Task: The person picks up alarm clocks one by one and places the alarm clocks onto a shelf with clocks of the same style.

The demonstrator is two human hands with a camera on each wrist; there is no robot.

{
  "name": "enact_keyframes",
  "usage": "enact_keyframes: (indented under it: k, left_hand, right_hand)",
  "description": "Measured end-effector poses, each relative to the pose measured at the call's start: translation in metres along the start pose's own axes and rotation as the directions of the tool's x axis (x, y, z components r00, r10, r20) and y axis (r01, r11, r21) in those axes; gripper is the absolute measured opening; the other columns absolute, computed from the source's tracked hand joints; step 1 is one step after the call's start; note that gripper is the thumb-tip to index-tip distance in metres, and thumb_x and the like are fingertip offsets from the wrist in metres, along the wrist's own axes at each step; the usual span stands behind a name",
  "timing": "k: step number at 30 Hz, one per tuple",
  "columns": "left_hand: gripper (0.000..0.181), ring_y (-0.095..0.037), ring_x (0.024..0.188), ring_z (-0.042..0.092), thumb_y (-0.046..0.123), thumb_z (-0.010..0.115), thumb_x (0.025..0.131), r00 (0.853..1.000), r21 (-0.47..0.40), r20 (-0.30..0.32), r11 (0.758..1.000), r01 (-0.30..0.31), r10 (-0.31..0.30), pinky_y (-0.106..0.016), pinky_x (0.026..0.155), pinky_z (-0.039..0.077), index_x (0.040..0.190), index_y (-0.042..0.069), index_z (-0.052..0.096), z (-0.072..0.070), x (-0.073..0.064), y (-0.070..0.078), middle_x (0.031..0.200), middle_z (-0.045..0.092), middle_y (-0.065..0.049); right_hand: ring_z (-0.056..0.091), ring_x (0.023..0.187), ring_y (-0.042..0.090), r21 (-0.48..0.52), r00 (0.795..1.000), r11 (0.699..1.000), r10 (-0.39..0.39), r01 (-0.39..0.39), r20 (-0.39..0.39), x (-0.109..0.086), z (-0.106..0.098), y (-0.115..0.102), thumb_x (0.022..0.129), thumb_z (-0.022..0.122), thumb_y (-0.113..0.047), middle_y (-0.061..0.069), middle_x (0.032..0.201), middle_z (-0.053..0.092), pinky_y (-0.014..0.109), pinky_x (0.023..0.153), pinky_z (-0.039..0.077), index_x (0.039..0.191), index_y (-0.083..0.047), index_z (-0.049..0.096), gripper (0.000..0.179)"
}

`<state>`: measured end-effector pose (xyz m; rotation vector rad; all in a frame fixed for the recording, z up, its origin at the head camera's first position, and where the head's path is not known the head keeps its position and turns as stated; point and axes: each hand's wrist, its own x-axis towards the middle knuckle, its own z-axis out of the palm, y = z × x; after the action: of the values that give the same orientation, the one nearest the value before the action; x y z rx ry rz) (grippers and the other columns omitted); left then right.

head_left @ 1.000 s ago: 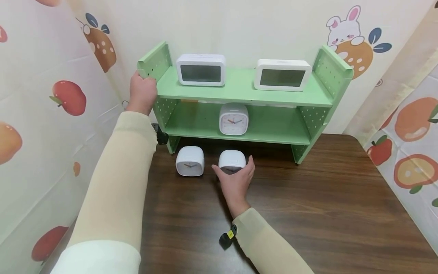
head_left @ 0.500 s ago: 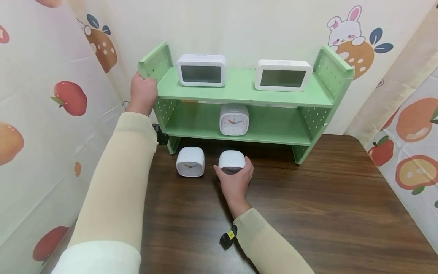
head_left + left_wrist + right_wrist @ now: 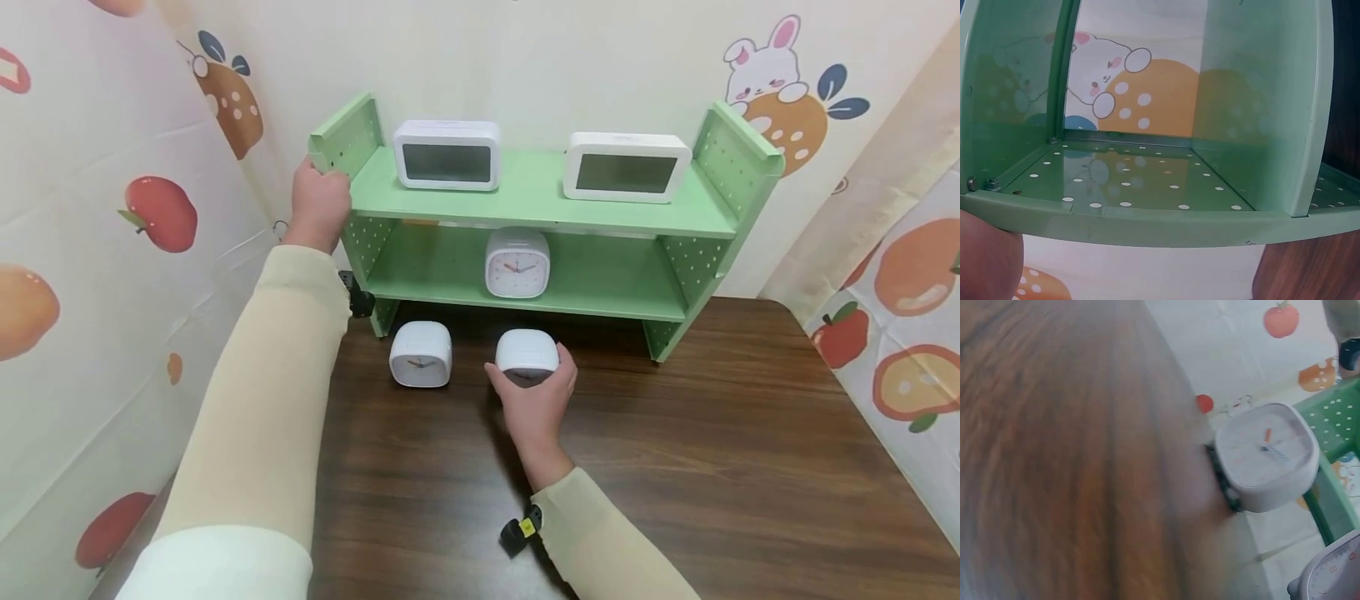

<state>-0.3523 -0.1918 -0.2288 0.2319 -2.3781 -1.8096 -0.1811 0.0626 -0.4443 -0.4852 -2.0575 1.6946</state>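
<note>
In the head view, my left hand (image 3: 321, 204) grips the left side panel of a green two-tier shelf (image 3: 600, 275). Part of that hand (image 3: 988, 259) shows at the lower left of the left wrist view. My right hand (image 3: 534, 404) holds a small white alarm clock (image 3: 527, 346) on its two sides, thumb left and fingers right, in front of the shelf. A similar white clock (image 3: 420, 354) stands to its left on the wooden table (image 3: 675, 467). The right wrist view shows a clock (image 3: 1266, 450) facing the camera, but not the right hand's fingers.
On the top tier stand two white digital clocks, a left one (image 3: 447, 156) and a right one (image 3: 626, 169). A white analog clock (image 3: 517, 263) sits on the lower tier. Fruit-patterned curtains (image 3: 90, 250) hang along the table's left, back and right sides.
My right hand has shifted slightly to the right with the alarm clock, widening the gap to the other table clock. My left hand keeps its grip on the shelf. The head view has drifted a little.
</note>
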Motion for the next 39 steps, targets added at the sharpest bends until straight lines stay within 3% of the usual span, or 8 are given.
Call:
enact_keyframes:
  k: [16, 24, 30, 39]
  left_hand:
    - [0.054, -0.014, 0.136, 0.04, 0.012, 0.03, 0.105, 1.0, -0.006, -0.004, 1.0, -0.016, 0.016, -0.038, 0.119, 0.027, 0.157, 0.026, 0.037, 0.005, 0.003, -0.004, 0.154, 0.045, 0.002]
    - [0.054, -0.013, 0.134, 0.041, 0.011, 0.03, 0.105, 0.999, 0.001, -0.023, 0.999, -0.042, 0.042, -0.037, 0.119, 0.027, 0.156, 0.025, 0.04, 0.004, 0.003, -0.004, 0.151, 0.047, 0.002]
    - [0.053, -0.013, 0.135, 0.041, 0.012, 0.03, 0.106, 1.0, 0.003, -0.017, 1.0, -0.016, 0.016, -0.038, 0.12, 0.027, 0.157, 0.026, 0.038, 0.003, 0.002, -0.004, 0.152, 0.046, 0.003]
    - [0.054, -0.014, 0.136, 0.042, 0.01, 0.031, 0.105, 0.999, 0.004, -0.023, 0.999, -0.039, 0.039, -0.039, 0.119, 0.027, 0.156, 0.026, 0.04, 0.003, 0.002, -0.003, 0.151, 0.048, 0.003]
  right_hand:
    - [0.039, 0.129, 0.021, 0.125, 0.997, 0.99, -0.052, 0.06, -0.062, 0.025, -0.053, -0.04, 0.071, 0.097, -0.036, 0.005, 0.149, 0.034, 0.046, 0.106, 0.034, 0.153, -0.01, 0.029, 0.109]
    - [0.042, 0.129, 0.021, 0.106, 0.994, 0.993, -0.039, 0.05, -0.104, 0.051, -0.077, -0.065, 0.069, 0.097, -0.034, 0.005, 0.149, 0.038, 0.043, 0.105, 0.038, 0.154, -0.013, 0.03, 0.11]
    - [0.038, 0.13, 0.018, 0.08, 0.999, 0.997, -0.017, 0.02, -0.043, 0.082, -0.092, -0.076, 0.072, 0.095, -0.035, 0.004, 0.153, 0.033, 0.042, 0.104, 0.041, 0.156, -0.019, 0.025, 0.11]
    - [0.037, 0.128, 0.017, -0.017, 0.998, 0.998, -0.06, 0.061, 0.023, 0.117, -0.1, -0.084, 0.073, 0.093, -0.042, 0.004, 0.152, 0.03, 0.037, 0.101, 0.044, 0.156, -0.017, 0.02, 0.113]
